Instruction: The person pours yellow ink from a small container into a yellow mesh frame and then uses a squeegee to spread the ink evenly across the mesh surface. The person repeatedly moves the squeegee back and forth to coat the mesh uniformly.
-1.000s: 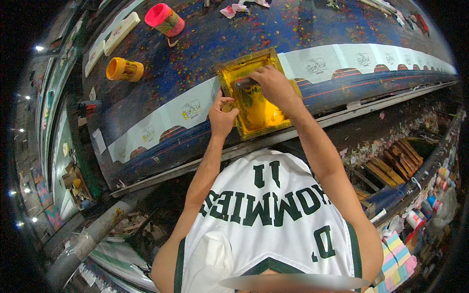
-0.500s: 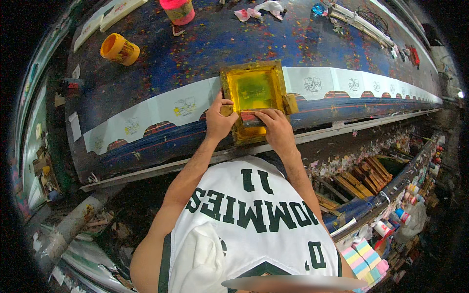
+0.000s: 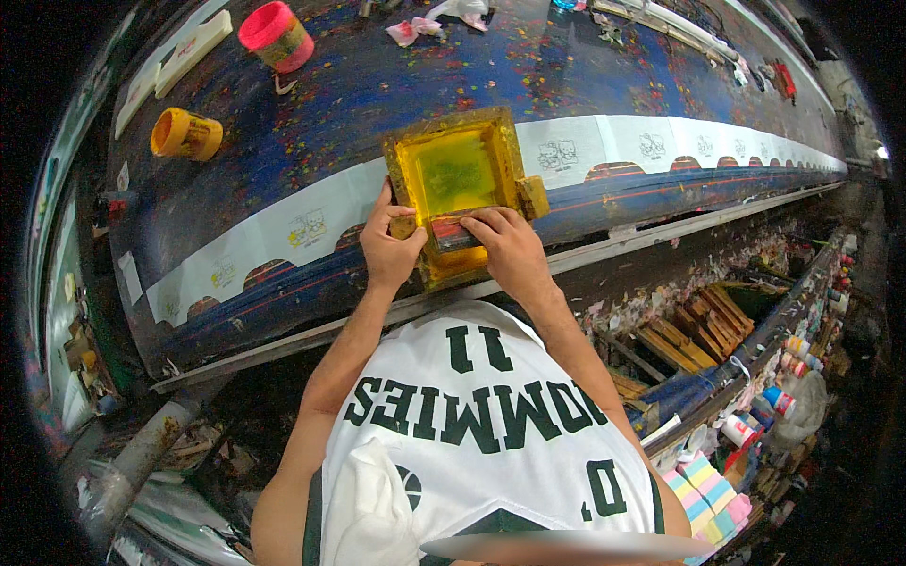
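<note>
A small wooden screen-printing frame (image 3: 516,156) lies over a row of pale printed sheets (image 3: 267,219) near the table's front edge. Yellow ink colours its mesh (image 3: 460,174). Along the left side of the frame, my left hand (image 3: 392,250) is closed, thumb and fingers around a small wooden block (image 3: 403,227) fixed there. Inside the near end of the frame, my right hand (image 3: 510,247) grips a short reddish-dark squeegee (image 3: 451,232), fingers over its top. The squeegee's lower edge is hidden. A matching block (image 3: 534,196) sticks out on the right side.
An orange-yellow ink tub (image 3: 187,135) and a pink one (image 3: 276,38) lie on the ink-spotted table (image 3: 349,104). Crumpled tissue (image 3: 415,31) sits at the back. A metal rail (image 3: 604,253) edges the table; wooden frames (image 3: 703,325) and bottles (image 3: 781,401) stand lower right.
The whole view has shifted, so the table, frame and hands appear further left. Both hands keep their hold, and the squeegee stays at the frame's near end.
</note>
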Available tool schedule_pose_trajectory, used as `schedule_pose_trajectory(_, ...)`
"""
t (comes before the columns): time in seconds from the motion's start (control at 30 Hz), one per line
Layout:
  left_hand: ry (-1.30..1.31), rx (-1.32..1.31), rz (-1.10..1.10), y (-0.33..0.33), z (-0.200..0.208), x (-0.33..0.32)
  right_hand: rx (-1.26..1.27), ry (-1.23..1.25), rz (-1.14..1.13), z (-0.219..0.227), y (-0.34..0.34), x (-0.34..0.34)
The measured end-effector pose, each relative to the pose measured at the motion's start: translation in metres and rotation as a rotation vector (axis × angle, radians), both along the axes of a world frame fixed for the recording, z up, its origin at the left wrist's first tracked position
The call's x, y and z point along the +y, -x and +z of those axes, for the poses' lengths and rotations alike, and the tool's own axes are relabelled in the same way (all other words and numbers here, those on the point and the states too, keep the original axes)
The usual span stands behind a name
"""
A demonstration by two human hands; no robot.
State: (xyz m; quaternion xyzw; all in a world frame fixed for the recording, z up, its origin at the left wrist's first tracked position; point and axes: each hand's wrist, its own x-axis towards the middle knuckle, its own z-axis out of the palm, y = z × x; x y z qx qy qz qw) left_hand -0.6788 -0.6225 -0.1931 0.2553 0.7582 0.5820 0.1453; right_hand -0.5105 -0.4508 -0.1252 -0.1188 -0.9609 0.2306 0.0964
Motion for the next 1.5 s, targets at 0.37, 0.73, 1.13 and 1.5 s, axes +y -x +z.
schedule_pose_trajectory(0.37, -0.072, -0.055, -0.022, -0.075, -0.003, 0.153, 0.007, -0.018, -0.013, 0.016, -0.080, 0.148)
schedule_pose_trajectory(0.73, -0.089, -0.352, -0.019, -0.081, 0.003, 0.168, 0.054, 0.034, 0.066, 0.013, -0.091, 0.177)
schedule_pose_trajectory(1.13, -0.083, -0.330, -0.013, -0.075, 0.006, 0.162, 0.001, 0.045, 0.065, 0.020, -0.085, 0.172)
schedule_pose_trajectory(1.5, -0.040, -0.231, -0.015, -0.082, -0.015, 0.162, 0.017, -0.051, 0.023, 0.002, 0.006, 0.229)
